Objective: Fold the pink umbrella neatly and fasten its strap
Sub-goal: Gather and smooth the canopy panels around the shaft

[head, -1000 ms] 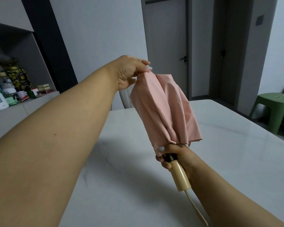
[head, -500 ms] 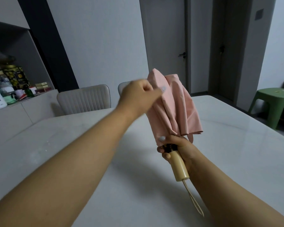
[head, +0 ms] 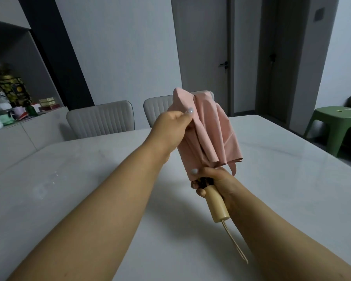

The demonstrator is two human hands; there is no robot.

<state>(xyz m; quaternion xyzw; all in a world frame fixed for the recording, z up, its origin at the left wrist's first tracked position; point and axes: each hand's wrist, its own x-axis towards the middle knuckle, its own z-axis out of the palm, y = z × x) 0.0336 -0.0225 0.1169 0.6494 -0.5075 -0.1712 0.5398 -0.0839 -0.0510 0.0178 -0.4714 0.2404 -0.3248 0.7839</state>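
The pink umbrella [head: 211, 128] is collapsed and held upright above the white table [head: 89, 179], its canopy in loose folds. My right hand [head: 213, 180] grips the top of its cream handle [head: 217, 205], where the canopy ends; a loop cord [head: 234, 242] hangs from the handle's end. My left hand [head: 173, 128] grips a fold of the pink fabric on the canopy's left side, about halfway up. A narrow pink strap [head: 233, 170] dangles at the canopy's lower right edge, unfastened.
Two pale ribbed chairs [head: 101, 120] stand at the table's far side. A sideboard [head: 14, 134] on the left carries jars and boxes. A green stool [head: 334, 126] sits on the floor at the right. A closed door is behind.
My left hand has come down from the umbrella's tip to the middle of the canopy, gathering fabric. The umbrella has lowered slightly with my right hand.
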